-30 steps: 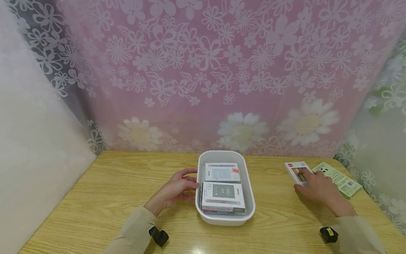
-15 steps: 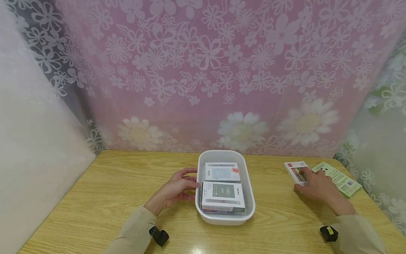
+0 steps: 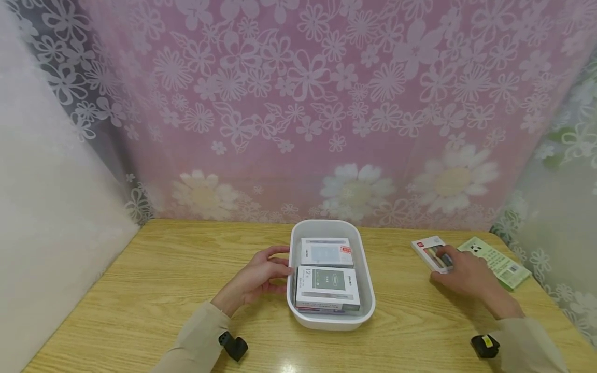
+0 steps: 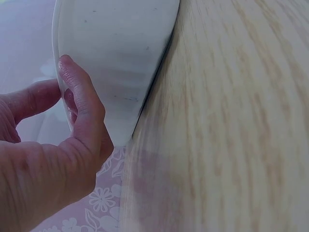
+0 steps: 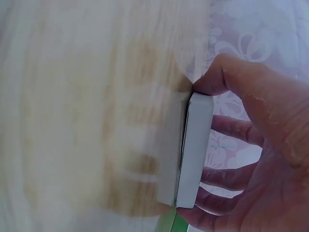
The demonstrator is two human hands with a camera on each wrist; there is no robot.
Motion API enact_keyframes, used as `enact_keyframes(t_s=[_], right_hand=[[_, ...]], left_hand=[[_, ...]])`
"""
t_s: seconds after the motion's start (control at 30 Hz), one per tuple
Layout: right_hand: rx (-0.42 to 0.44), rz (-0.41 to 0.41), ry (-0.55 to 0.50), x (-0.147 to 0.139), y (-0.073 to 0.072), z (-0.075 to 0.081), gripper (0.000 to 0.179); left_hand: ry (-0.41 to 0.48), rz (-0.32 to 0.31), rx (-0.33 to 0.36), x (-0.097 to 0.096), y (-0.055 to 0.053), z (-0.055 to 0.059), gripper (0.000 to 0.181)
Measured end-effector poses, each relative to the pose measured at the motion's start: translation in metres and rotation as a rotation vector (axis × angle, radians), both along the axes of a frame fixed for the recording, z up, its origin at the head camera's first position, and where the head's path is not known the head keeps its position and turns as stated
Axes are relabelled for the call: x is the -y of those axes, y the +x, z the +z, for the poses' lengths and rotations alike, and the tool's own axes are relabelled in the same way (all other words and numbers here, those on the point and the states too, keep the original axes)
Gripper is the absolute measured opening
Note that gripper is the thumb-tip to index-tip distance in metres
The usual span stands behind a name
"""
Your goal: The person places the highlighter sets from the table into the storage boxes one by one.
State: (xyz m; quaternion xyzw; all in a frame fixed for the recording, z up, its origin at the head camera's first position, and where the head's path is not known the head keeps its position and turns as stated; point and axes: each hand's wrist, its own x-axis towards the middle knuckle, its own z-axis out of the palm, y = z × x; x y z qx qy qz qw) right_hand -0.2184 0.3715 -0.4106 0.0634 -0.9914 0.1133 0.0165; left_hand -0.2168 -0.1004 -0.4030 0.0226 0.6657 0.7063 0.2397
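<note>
While the right hand (image 3: 468, 277) holds it between thumb and fingers, the flat white box (image 3: 431, 254), to the right of the white tub (image 3: 330, 325) and well apart from it, shows a red mark at one corner and a panel of coloured stripes partly hidden by the fingers; its side wall is plain white. I cannot tell whether it touches the table (image 3: 406, 321). Farther right of the tub, just beyond the hand, lies a pale green packet (image 3: 502, 265) with a barcode. At the tub's left side, the left hand (image 3: 261, 274) pinches the rim. Inside the tub, the far box (image 3: 326, 254) has a pale blue panel and a red-orange sticker; the near box (image 3: 328, 282), marked "12" with a grey-green panel, lies over purple and reddish edges.
</note>
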Motion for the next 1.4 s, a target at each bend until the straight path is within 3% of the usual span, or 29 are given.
enact_keyframes(t_s=[0.7, 0.93, 1.4], right_hand=[[0.062, -0.041, -0.051, 0.015, 0.003, 0.007, 0.057], [-0.010, -0.041, -0.065, 0.030, 0.007, 0.016, 0.053], [-0.140, 0.037, -0.133, 0.066, 0.019, 0.041, 0.052]], left_hand=[[-0.011, 0.002, -0.012, 0.001, 0.002, 0.000, 0.063], [-0.020, 0.005, -0.021, 0.001, 0.002, 0.000, 0.063], [-0.018, 0.004, -0.020, 0.001, 0.002, 0.000, 0.062]])
